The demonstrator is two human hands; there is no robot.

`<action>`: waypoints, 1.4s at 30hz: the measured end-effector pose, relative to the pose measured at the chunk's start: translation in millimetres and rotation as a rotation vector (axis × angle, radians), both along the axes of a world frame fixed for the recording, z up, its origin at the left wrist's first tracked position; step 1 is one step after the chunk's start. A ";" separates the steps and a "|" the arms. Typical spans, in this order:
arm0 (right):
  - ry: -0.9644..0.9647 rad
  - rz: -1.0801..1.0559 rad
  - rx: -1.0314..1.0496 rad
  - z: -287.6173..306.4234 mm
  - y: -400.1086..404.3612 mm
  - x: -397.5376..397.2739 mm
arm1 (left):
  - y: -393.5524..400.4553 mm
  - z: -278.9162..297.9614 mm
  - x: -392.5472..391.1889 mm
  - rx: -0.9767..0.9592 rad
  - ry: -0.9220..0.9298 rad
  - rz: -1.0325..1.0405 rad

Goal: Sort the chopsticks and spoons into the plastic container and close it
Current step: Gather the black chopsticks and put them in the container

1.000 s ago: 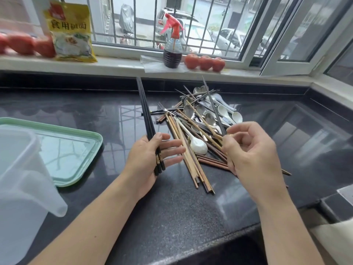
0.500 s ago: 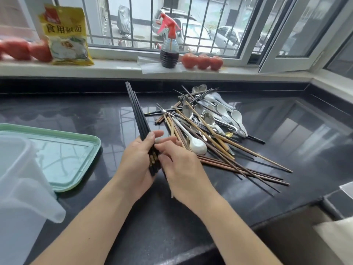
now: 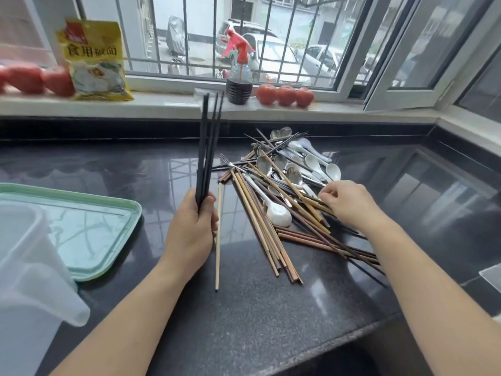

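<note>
Domestic kitchen. A polished black granite counter [image 3: 271, 321] carries a heap of wooden chopsticks [image 3: 260, 229], metal spoons [image 3: 264, 165] and white ceramic spoons [image 3: 279, 214]. The white windowsill [image 3: 162, 104] holds tomatoes [image 3: 286, 95], a yellow packet of food [image 3: 95, 61] printed in Chinese and a red-triggered spray bottle [image 3: 240, 77] of dark liquid. The barred window [image 3: 271, 36] looks onto parked cars [image 3: 273, 58].

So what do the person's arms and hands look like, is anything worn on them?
Both forearms are bare as far as the picture shows: no sleeves or gloves. The left hand and right hand show no rings, watch or bracelet. Fingernails look short and unpainted.
</note>
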State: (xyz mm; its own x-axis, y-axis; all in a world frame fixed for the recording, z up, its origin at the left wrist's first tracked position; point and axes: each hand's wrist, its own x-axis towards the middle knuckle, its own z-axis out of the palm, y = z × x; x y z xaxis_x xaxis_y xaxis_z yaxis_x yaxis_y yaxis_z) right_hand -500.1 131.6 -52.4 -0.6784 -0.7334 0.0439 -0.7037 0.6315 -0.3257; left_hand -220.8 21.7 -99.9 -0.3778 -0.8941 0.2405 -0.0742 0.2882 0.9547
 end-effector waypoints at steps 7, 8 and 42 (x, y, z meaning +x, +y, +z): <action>-0.089 0.091 0.180 7.6 -7.4 -1.3 | -0.8 2.5 0.7 0.129 0.103 0.025; -0.103 0.099 0.205 9.3 -8.4 -2.0 | -0.1 3.0 0.3 0.129 0.102 0.023; -0.263 0.691 -0.056 51.1 8.4 46.8 | -6.1 40.8 20.0 0.750 0.525 -0.111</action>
